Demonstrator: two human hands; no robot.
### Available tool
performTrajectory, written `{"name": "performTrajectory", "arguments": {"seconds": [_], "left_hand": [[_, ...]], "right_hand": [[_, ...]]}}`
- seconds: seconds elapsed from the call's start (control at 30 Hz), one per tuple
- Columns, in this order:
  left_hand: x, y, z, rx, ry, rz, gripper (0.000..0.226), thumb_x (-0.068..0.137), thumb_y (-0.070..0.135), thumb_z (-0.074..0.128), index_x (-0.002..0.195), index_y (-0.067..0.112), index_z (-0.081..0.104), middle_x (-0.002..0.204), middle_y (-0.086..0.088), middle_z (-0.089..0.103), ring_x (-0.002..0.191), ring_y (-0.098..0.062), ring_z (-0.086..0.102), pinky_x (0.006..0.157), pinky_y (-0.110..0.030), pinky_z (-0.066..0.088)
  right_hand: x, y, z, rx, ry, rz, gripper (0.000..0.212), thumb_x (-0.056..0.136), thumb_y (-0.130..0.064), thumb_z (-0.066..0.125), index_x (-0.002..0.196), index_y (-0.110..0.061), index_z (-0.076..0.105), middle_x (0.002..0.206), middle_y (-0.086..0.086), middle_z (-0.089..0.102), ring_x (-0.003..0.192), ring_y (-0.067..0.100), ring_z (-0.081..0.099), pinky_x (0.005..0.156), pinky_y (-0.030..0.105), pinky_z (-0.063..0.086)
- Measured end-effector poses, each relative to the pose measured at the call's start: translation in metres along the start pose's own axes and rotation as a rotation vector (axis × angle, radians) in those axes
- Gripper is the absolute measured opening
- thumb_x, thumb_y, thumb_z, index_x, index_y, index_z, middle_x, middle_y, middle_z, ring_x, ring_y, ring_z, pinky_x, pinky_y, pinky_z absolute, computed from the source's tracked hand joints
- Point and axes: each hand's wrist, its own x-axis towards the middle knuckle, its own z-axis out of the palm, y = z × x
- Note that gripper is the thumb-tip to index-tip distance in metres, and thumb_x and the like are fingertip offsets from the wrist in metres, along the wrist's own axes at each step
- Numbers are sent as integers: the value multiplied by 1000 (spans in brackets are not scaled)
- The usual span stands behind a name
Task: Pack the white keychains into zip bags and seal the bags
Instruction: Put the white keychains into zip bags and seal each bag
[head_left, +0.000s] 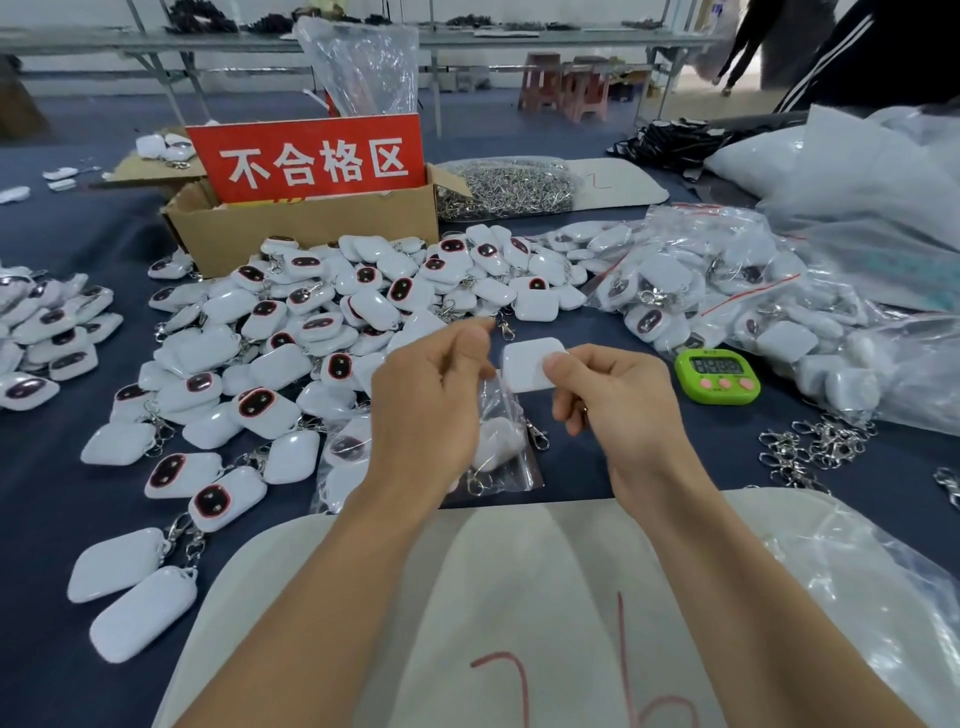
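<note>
Obs.: right hand pinches one white keychain by a corner, thumb on top and fingers curled beneath, just above the tabletop and just beside the mouth of a zip bag. Left hand has its fingers curled around the bag's upper edge. The bag hangs limp below it with a bagged keychain already inside; whether the mouth is spread open cannot be told. The pile of loose keychains lies beyond the left hand, and filled bags lie to the right, past a green timer. Handling, judged: the shell looks rigid, glossy and light, so likely slippery. An edge pinch across the flat faces suits it better than holding it by the clasp. The clasp and chain are free to dangle and may snag the bag lip. The bag film is thin and floppy with no stiffness of its own, so hold it at the zip strip, where it is firmest.
</note>
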Motion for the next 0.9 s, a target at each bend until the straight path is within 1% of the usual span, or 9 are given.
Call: {"name": "performTrajectory", "arguments": {"seconds": [0.07, 0.13, 0.27, 0.47, 0.57, 0.63, 0.7, 0.8, 0.9], "left_hand": [[9, -3, -10, -90, 106, -76, 27, 102, 29, 55, 99, 20, 80, 87, 22, 75, 65, 2, 61, 65, -19, 49], [19, -6, -25, -166, 202, -145, 24, 101, 25, 56, 103, 24, 80, 82, 13, 76, 67, 0, 61, 65, -17, 51], [33, -12, -51, -207, 293, -226, 32, 91, 9, 59, 92, 33, 81, 73, 5, 75, 67, -4, 62, 69, -19, 51], [41, -16, -66, -200, 305, -266, 38, 84, 5, 58, 80, 35, 81, 67, 3, 73, 59, -8, 57, 56, -15, 50], [41, -16, -66, -183, 292, -291, 35, 83, 7, 59, 81, 35, 81, 68, 3, 74, 58, -8, 56, 60, -22, 49], [39, -16, -63, -194, 282, -302, 33, 84, 9, 60, 81, 34, 81, 68, 3, 74, 60, -7, 58, 65, -26, 50], [37, -15, -59, -199, 261, -303, 32, 84, 9, 60, 82, 34, 81, 69, 2, 75, 65, -10, 60, 71, -29, 50], [35, -14, -54, -184, 244, -297, 32, 84, 9, 60, 81, 33, 81, 68, 2, 75, 68, -11, 62, 75, -30, 50], [35, -14, -55, -173, 244, -303, 32, 85, 9, 60, 82, 33, 81, 68, 3, 74, 65, -9, 59, 74, -29, 49]], "right_hand": [[2, 2, -4, -44, 81, 39, 23, 86, -23, 74, 63, -20, 74, 54, 1, 61, 51, 13, 45, 55, 27, 41], [5, 4, -9, -88, 169, 67, 13, 81, -28, 75, 68, -25, 76, 53, -3, 61, 49, 9, 46, 59, 29, 42], [7, 9, -10, -194, 252, 71, 12, 76, -30, 79, 66, -36, 75, 51, -8, 65, 43, 3, 47, 46, 18, 40], [9, 15, -1, -364, 107, 96, 9, 80, -37, 76, 73, -41, 75, 60, -11, 71, 52, -2, 56, 45, 11, 42], [8, 15, 1, -447, 22, 93, 9, 82, -45, 76, 73, -44, 76, 70, -8, 73, 63, 2, 60, 59, 22, 49], [7, 15, 2, -516, -19, 104, 15, 85, -49, 74, 79, -35, 79, 71, -2, 71, 64, 12, 57, 62, 26, 50], [6, 15, 3, -611, -28, 93, 33, 88, -48, 70, 85, -16, 75, 60, 4, 55, 58, 16, 43, 57, 30, 43], [4, 12, 6, -676, -48, 58, 43, 94, -40, 64, 72, -4, 57, 56, -1, 37, 57, 16, 32, 56, 32, 34], [2, 9, 10, -757, -76, -19, 40, 98, -27, 54, 64, -6, 47, 66, 10, 52, 70, 25, 48, 72, 38, 41]]}}
